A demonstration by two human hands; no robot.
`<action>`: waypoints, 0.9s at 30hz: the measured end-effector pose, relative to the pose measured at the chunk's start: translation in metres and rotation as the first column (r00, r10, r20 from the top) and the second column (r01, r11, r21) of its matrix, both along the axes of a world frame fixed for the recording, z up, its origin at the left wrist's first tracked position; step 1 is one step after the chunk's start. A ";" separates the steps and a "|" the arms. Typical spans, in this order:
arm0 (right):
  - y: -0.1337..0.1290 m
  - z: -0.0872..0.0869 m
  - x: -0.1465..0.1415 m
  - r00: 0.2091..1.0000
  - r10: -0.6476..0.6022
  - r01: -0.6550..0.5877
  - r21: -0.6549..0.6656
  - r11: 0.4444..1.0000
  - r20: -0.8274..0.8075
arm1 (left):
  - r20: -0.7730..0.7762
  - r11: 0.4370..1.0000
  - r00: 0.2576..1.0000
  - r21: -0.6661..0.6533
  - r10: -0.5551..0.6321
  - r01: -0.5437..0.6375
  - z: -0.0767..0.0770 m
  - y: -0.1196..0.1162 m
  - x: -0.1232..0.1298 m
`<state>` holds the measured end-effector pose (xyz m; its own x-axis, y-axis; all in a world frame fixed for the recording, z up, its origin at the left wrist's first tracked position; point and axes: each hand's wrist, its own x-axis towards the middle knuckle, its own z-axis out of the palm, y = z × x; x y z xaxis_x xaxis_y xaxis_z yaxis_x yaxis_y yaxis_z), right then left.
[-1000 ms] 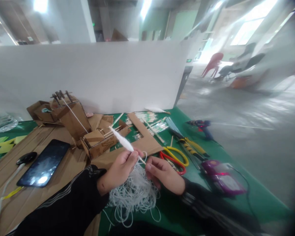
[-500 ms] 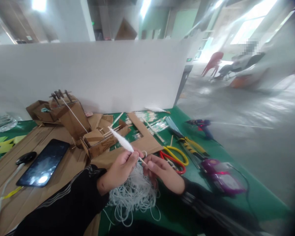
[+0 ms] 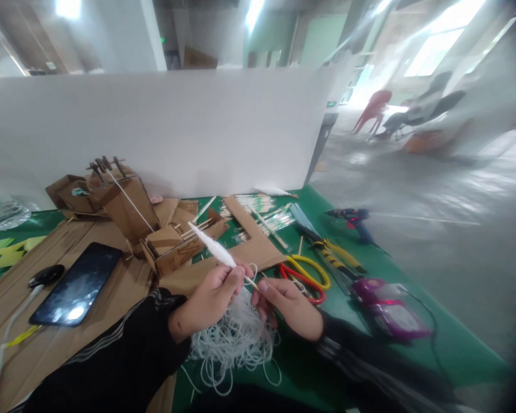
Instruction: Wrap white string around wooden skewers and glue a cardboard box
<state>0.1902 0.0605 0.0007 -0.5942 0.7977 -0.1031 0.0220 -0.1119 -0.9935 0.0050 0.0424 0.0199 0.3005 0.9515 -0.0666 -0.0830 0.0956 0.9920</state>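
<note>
A thin wooden stick wound with white cord (image 3: 215, 247) into a tapered spindle shape points up and to the left. My left hand (image 3: 215, 289) pinches it at the lower end of the winding. The bare lower end of the stick is between the thumb and fingers of my right hand (image 3: 290, 304). A short loop of cord shows by my left fingertips. Beneath both hands lies a loose tangled heap of white cord (image 3: 234, 350), partly hidden by them. Right of my hands are scissors with red and yellow handles (image 3: 312, 275).
Cardboard holders (image 3: 129, 201) with sticks stand behind my left hand. A phone (image 3: 77, 284) lies on cardboard at left. Pliers (image 3: 333, 258), a purple device (image 3: 389, 310) and a glue gun (image 3: 350, 217) are at right. A white panel (image 3: 155, 126) borders the table's back. Someone sits far off.
My hands and the wound stick stay almost in place, with only a slight shift of the stick and my right fingers. A brown shape beyond the panel has moved left.
</note>
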 end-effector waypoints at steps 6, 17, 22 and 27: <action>-0.001 0.001 -0.001 0.991 -0.132 0.133 0.015 0.991 -0.034 | -0.016 1.000 1.000 0.007 0.003 -0.003 0.001 -0.001 0.000; -0.002 0.001 -0.001 0.983 -0.166 0.165 -0.007 0.986 -0.074 | -0.029 1.000 1.000 -0.001 -0.009 0.009 0.001 -0.001 0.000; -0.002 0.001 0.000 0.999 -0.037 0.037 0.023 0.999 -0.014 | -0.029 1.000 1.000 0.010 -0.002 0.002 0.002 -0.001 -0.001; -0.002 0.001 -0.002 0.987 -0.135 0.134 -0.022 0.991 -0.082 | -0.037 1.000 0.999 0.012 -0.006 0.006 0.000 -0.001 -0.001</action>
